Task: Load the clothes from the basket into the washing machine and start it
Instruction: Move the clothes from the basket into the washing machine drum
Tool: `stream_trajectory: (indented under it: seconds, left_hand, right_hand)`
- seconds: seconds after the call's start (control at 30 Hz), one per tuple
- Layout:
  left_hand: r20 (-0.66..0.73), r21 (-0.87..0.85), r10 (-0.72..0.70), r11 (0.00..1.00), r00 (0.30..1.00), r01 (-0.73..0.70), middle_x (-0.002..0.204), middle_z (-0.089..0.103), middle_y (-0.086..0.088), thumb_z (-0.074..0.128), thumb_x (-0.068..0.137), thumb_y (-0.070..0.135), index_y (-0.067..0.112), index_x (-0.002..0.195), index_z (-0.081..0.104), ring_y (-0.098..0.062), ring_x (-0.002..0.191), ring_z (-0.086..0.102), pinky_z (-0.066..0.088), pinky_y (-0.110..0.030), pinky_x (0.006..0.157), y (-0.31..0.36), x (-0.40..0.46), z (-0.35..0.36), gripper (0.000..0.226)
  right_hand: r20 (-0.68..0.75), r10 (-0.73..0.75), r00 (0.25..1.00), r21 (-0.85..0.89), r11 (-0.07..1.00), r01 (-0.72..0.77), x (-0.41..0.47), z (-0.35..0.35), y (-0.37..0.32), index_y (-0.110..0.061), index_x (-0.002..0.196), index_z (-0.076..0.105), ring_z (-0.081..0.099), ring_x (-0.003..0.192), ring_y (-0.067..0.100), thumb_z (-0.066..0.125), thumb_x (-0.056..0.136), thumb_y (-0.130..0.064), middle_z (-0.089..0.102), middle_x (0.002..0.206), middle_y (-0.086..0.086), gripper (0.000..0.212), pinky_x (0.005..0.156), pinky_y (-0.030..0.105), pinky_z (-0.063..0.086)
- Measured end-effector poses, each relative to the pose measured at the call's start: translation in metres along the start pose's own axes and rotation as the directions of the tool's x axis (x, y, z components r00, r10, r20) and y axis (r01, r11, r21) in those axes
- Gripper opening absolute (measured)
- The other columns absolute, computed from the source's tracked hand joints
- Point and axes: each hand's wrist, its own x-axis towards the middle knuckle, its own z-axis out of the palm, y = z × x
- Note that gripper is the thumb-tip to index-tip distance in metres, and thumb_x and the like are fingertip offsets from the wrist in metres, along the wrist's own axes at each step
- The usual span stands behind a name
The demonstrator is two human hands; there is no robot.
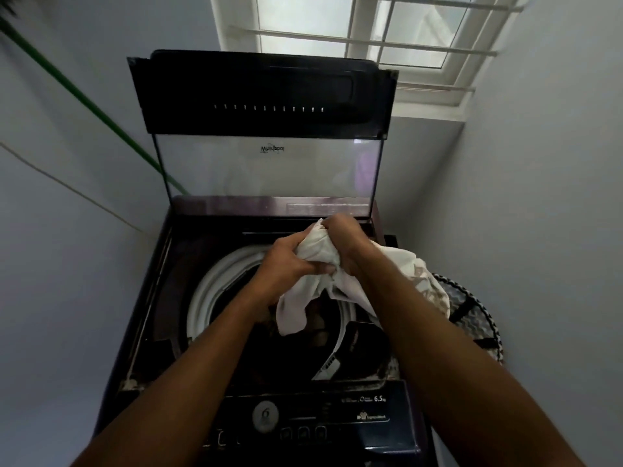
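While both bare arms reach out over the dark purple top-loading washing machine (161, 298), the left hand (286, 264) and the right hand (344, 241) grip one crumpled white cloth garment (320, 254) between them, above the round white-rimmed drum opening (209, 291). The left fingers (320, 268) are curled tight into a bunch of the fabric from below, and the right fingers (332, 224) are closed over the top of the bundle, just beyond and above the left ones. From under the fingers a loose end of the garment hangs down toward the drum, and another part, with a faint pale brown pattern, trails off to the right of the right wrist toward the round woven laundry basket with a dark and light rim (472, 308), which stands beside the machine. Beyond the fingertips the hinged glass-and-dark-plastic lid (263, 129) stands raised, and on its clear pane the brand "Whirlpool" reads in mirror writing (seen from the back). Nearer than the hands, below the forearms, the dark control panel (303, 423) carries a round silver knob (265, 415), a row of small buttons, the marking "6.5 kg" and a white label too blurred to read. A barred white window (371, 35) sits above the lid, and a green hose (84, 96) slants along the wall to the left of the left hand.
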Motion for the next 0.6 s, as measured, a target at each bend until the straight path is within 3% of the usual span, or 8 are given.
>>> stream_trajectory:
  seconds: [0.07,0.13,0.23,0.33,0.4,0.5,0.57,0.6]
  left_hand:
    - [-0.055,0.024,-0.059,0.998,0.997,0.061,0.097,0.076,0.006,0.091,0.063,0.012,0.028,0.113,0.070,-0.006,0.092,0.071,0.057,-0.027,0.082,-0.011,-0.009,-0.015,0.057]
    - [-0.131,0.146,-0.109,0.981,0.985,0.128,0.093,0.076,0.008,0.085,0.068,0.025,0.032,0.103,0.074,-0.008,0.092,0.071,0.057,-0.033,0.083,-0.028,-0.017,-0.027,0.038]
    - [-0.144,0.438,-0.152,0.876,0.978,0.201,0.085,0.073,0.011,0.067,0.083,0.038,0.031,0.091,0.071,-0.011,0.086,0.068,0.050,-0.028,0.069,-0.058,-0.030,-0.035,0.012]
    - [-0.082,0.635,-0.268,0.729,0.960,0.258,0.105,0.067,-0.001,0.059,0.087,0.029,0.044,0.113,0.066,-0.026,0.102,0.063,0.050,-0.034,0.080,-0.091,-0.038,-0.033,0.030]
    - [-0.162,0.674,-0.289,0.666,0.944,0.320,0.117,0.062,-0.001,0.058,0.089,0.038,0.045,0.117,0.066,-0.029,0.111,0.057,0.048,-0.038,0.090,-0.097,-0.037,-0.027,0.030]
    - [-0.186,0.575,-0.056,0.804,0.981,0.155,0.120,0.062,0.002,0.057,0.076,0.029,0.031,0.112,0.072,-0.022,0.113,0.055,0.043,-0.032,0.098,-0.083,-0.028,-0.005,0.039]
    - [-0.082,0.435,0.052,0.901,0.995,-0.011,0.115,0.065,0.005,0.055,0.069,0.011,0.024,0.109,0.075,-0.015,0.111,0.058,0.040,-0.019,0.101,-0.061,-0.018,0.017,0.047]
    - [-0.033,0.395,0.079,0.917,0.996,-0.060,0.114,0.065,0.008,0.057,0.070,0.003,0.023,0.108,0.075,-0.011,0.110,0.059,0.038,-0.013,0.099,-0.049,-0.013,0.031,0.047]
  right_hand:
    - [-0.003,-0.010,1.000,-0.006,1.000,0.010,0.004,0.022,0.010,-0.007,0.071,0.067,0.069,0.090,0.038,0.053,0.087,-0.015,0.071,0.088,0.020,0.022,0.081,0.046,0.056]
    - [0.037,-0.072,0.997,-0.144,0.987,0.077,0.011,0.040,0.026,-0.006,0.075,0.068,0.067,0.097,0.040,0.052,0.091,-0.014,0.069,0.090,0.019,0.024,0.082,0.045,0.053]
    - [0.177,-0.078,0.981,-0.448,0.882,0.150,0.012,0.062,0.056,0.005,0.111,0.067,0.059,0.114,0.037,0.041,0.098,-0.012,0.064,0.117,0.025,0.033,0.088,0.035,0.044]
    - [0.201,-0.010,0.979,-0.457,0.884,0.103,0.010,0.072,0.092,0.004,0.112,0.064,0.061,0.110,0.036,0.042,0.096,-0.014,0.065,0.114,0.024,0.032,0.085,0.034,0.046]
    - [0.209,0.081,0.975,-0.359,0.933,-0.001,0.010,0.069,0.114,-0.007,0.105,0.064,0.065,0.094,0.034,0.046,0.093,-0.017,0.066,0.102,0.016,0.024,0.082,0.038,0.052]
    - [0.276,0.209,0.938,-0.294,0.948,-0.124,0.010,0.062,0.131,-0.020,0.088,0.060,0.059,0.067,0.014,0.052,0.091,-0.015,0.060,0.084,-0.002,0.010,0.078,0.041,0.056]
    - [0.046,0.256,0.966,-0.329,0.917,-0.227,0.014,0.061,0.127,-0.008,0.107,0.064,0.064,0.082,0.012,0.058,0.088,-0.012,0.065,0.093,0.003,0.020,0.073,0.033,0.056]
    - [0.099,0.269,0.958,-0.246,0.940,-0.238,0.014,0.055,0.124,0.002,0.117,0.059,0.064,0.099,0.020,0.058,0.085,-0.008,0.064,0.106,0.014,0.033,0.071,0.030,0.053]
